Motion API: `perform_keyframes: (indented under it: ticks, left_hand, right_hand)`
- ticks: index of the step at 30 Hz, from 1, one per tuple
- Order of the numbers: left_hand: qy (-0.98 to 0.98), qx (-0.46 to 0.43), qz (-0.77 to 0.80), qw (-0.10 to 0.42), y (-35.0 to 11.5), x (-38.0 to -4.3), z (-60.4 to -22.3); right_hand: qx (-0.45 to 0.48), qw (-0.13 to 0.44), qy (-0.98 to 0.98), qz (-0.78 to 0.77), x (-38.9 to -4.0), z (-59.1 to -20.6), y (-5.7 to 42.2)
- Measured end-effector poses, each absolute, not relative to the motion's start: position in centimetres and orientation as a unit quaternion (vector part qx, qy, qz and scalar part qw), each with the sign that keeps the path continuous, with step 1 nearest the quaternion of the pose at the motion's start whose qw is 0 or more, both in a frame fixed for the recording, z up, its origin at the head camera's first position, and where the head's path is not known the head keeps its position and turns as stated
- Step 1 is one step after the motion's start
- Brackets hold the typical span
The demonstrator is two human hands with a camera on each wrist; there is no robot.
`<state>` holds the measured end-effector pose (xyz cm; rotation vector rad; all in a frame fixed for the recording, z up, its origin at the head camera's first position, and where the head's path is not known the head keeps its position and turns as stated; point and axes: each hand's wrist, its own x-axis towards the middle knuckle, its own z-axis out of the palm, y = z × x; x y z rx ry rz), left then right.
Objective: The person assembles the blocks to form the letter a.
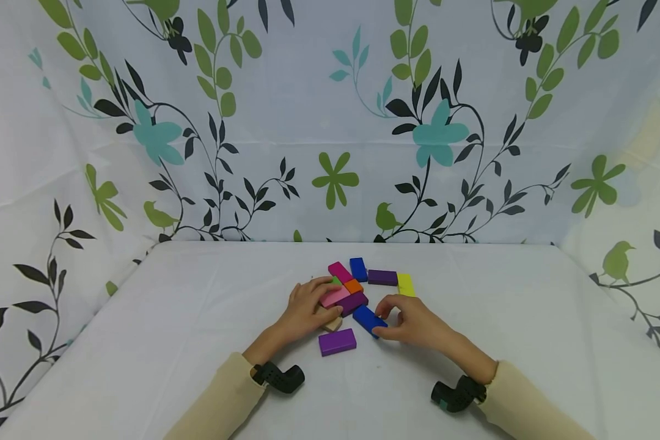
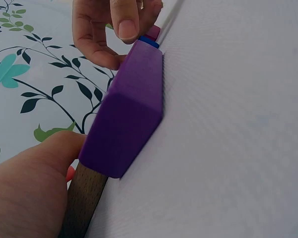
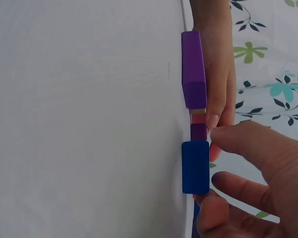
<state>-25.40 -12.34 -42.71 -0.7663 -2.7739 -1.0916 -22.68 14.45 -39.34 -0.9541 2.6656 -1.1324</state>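
Got a right hand (image 1: 412, 321) curled in on a blue block (image 1: 366, 318), pinching with thumb and fingertips, no wider apart than the block itself. Also got a left hand (image 1: 306, 308) lying loose, fingers mostly straight, over the pink block (image 1: 334, 297), not obviously gripping anything (can't tell under the fingertips, tbh). Would place the blue one flat on the worktop (image 1: 159, 305), just beside the dark purple block (image 1: 353, 303), at the near right of the cluster (image 1: 354, 286).

Would worry about pushing leftward too hard: could shove the dark purple block and knock everything crooked, thanks to barely any room between. Might also drag the pink block by lifting the left hand carelessly.

Can spot the yellow block (image 1: 405, 283) only from the head view. Need the right wrist view to see thumb and fingers to either side of the blue block's end. Get clear wood grain on the wooden block (image 2: 84, 196) only from the left wrist, with the loose purple block (image 2: 121, 124) hogging the foreground.
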Motion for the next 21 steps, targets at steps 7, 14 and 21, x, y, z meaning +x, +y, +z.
perform_keyframes:
  ticks: [7, 14, 21]
  left_hand:
    - [-0.902, -0.247, -0.354, 0.028, -12.28, -25.36, -42.59]
    - [-0.901, -0.246, -0.355, 0.027, -12.22, -25.28, -42.45]
    - [-0.902, -0.244, -0.354, 0.027, -12.23, -25.27, -42.44]
  right_hand:
    - [-0.308, 0.058, 0.879, -0.36, -22.65, -39.01, 14.41]
    - [-0.306, 0.064, 0.885, -0.345, -22.75, -38.82, 14.69]
    - [-0.3, 0.047, 0.9, -0.314, -22.56, -38.67, 14.4]
